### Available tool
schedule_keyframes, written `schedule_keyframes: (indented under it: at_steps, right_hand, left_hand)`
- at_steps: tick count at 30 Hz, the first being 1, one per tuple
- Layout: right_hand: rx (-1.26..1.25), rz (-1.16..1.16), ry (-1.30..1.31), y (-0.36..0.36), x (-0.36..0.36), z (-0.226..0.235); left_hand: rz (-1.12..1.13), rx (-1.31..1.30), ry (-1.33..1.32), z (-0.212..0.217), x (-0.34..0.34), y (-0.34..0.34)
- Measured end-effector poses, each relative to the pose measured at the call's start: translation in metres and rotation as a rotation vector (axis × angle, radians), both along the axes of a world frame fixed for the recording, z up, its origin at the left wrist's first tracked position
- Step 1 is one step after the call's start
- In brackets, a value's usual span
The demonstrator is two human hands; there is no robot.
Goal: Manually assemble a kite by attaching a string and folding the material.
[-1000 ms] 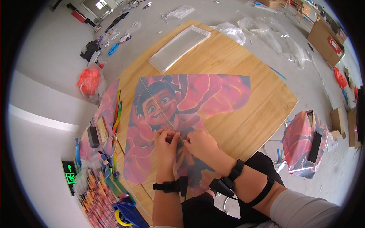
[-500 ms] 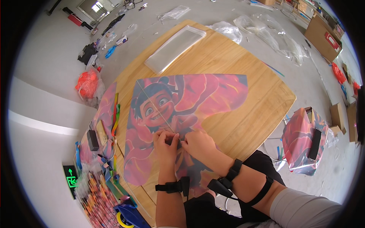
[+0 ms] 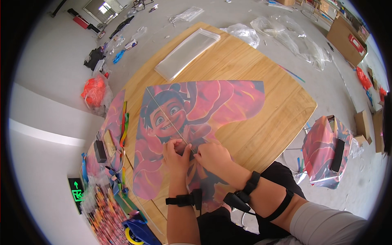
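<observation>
A pinkish-red kite [image 3: 234, 96] with a printed cartoon figure lies flat on the wooden table [image 3: 261, 134]. A thin pale rod [image 3: 164, 113] runs slantwise across it, from its upper left corner down to my hands. My left hand [image 3: 175, 156] is closed, thumb and fingertips pinching at the rod near the kite's middle. Just to the right, my right hand [image 3: 214, 158] is curled with its fingertips at the same rod, a little lower down. What lies between the fingertips is small and partly hidden. Black straps sit round both forearms.
Clear plastic sleeves [image 3: 188, 53] lie at the table's far end. Coloured ribbons [image 3: 124, 126], a black block [image 3: 99, 151] and a yellow tape roll [image 3: 132, 237] are at the left. Another printed kite piece [image 3: 322, 151] hangs over a stool at the right.
My left hand has shifted slightly, its fingers opening a little around the rod. My right hand stays nearly in place, and the kite has hardly moved.
</observation>
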State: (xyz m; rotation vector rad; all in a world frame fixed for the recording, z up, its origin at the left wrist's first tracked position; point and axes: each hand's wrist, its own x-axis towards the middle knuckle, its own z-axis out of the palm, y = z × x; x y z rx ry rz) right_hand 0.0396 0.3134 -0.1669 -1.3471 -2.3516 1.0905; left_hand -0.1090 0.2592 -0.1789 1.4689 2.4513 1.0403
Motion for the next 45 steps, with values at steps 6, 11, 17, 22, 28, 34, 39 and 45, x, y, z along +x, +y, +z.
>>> schedule_keyframes:
  at_steps: [6,11,17,22,28,34,39,45]
  right_hand:
    - [-0.092,-0.038,0.089,0.001,0.001,-0.007]
    - [-0.338,0.048,0.139,0.011,0.004,-0.008]
    - [-0.306,0.038,0.067,0.010,0.005,0.009]
    - [-0.270,0.106,-0.029,0.009,0.006,0.015]
    - [-0.172,0.001,-0.011,0.007,0.010,0.009]
    - [-0.131,-0.118,0.124,0.013,0.011,0.008]
    - [-0.033,-0.120,0.257,0.012,0.011,-0.007]
    - [-0.291,-0.115,0.462,0.020,0.012,-0.020]
  left_hand:
    - [0.003,-0.005,0.008,-0.005,-0.005,0.001]
    - [0.006,0.003,-0.008,-0.007,-0.004,0.004]
    - [-0.002,0.028,0.031,-0.011,-0.007,0.002]
    - [0.053,-0.017,0.026,-0.007,-0.003,0.004]
    - [0.088,-0.059,0.050,-0.002,0.001,0.005]
    - [0.080,-0.076,0.066,0.002,0.003,0.003]
    - [-0.017,-0.052,-0.072,0.006,-0.008,-0.010]
    - [-0.165,-0.053,-0.055,0.030,0.025,-0.030]
